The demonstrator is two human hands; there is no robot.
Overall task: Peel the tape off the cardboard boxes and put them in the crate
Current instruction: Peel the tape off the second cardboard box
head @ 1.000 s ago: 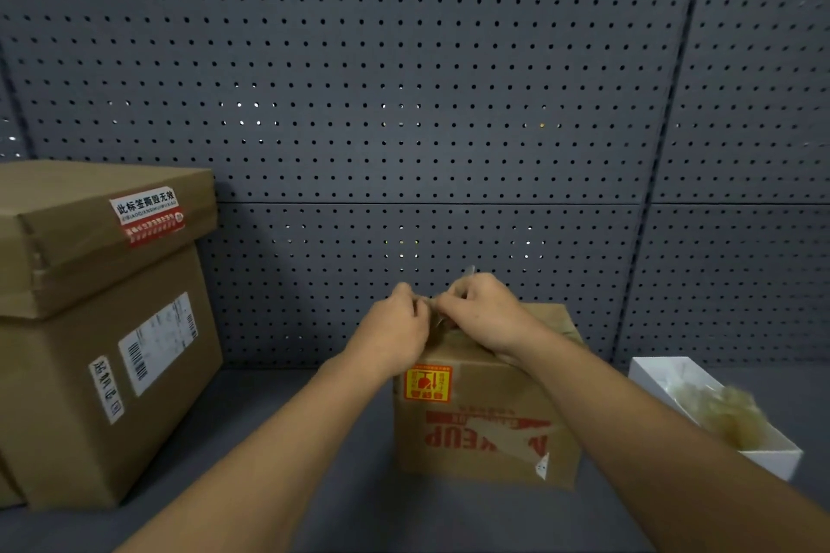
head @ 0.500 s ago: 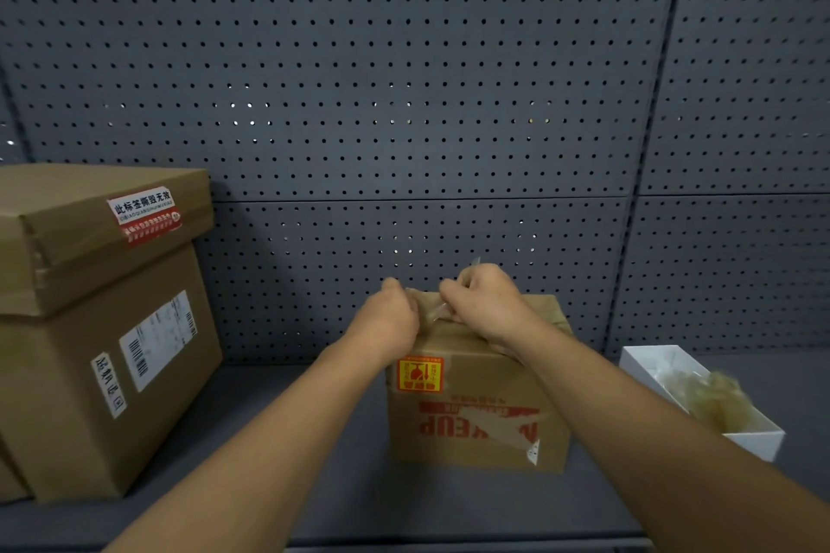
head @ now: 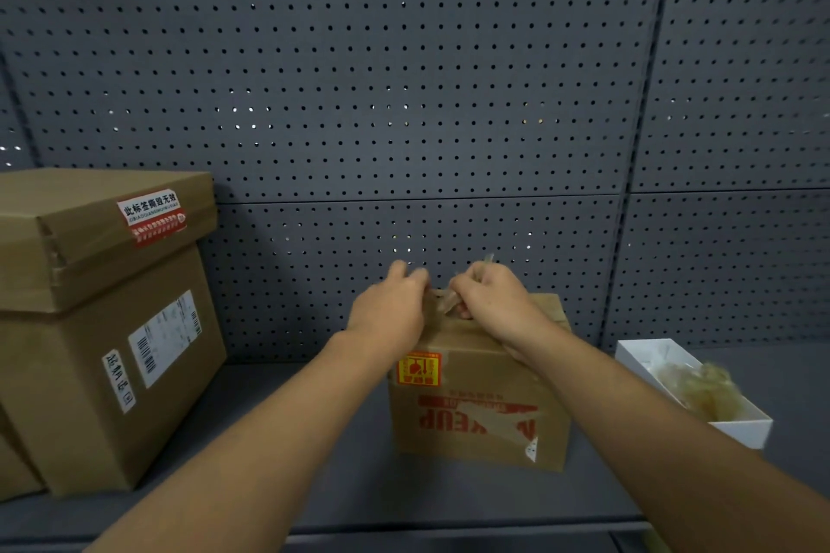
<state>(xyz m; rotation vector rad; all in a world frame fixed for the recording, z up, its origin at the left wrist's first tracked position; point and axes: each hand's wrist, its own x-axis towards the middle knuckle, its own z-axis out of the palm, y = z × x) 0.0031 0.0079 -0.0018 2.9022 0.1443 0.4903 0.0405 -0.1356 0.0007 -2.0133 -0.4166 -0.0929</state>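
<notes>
A small cardboard box (head: 480, 413) with red upside-down lettering and an orange label stands on the grey shelf in the middle. Both hands are on its top edge. My left hand (head: 388, 314) grips the top left of the box, its fingers curled over the edge. My right hand (head: 494, 305) pinches a strip of clear brownish tape (head: 442, 299) lifted from the box top, between the two hands. A loose scrap of tape sticks out above my right hand. The box top under the hands is hidden.
A white crate (head: 736, 429) with crumpled tape inside sits at the right on the grey shelf (head: 314, 453). Two large stacked cardboard boxes (head: 99, 328) stand at the left. A dark pegboard wall (head: 404, 103) closes the back.
The hands have drawn slightly apart and the tape strip between them shows more. The view has shifted a little; the box stays put.
</notes>
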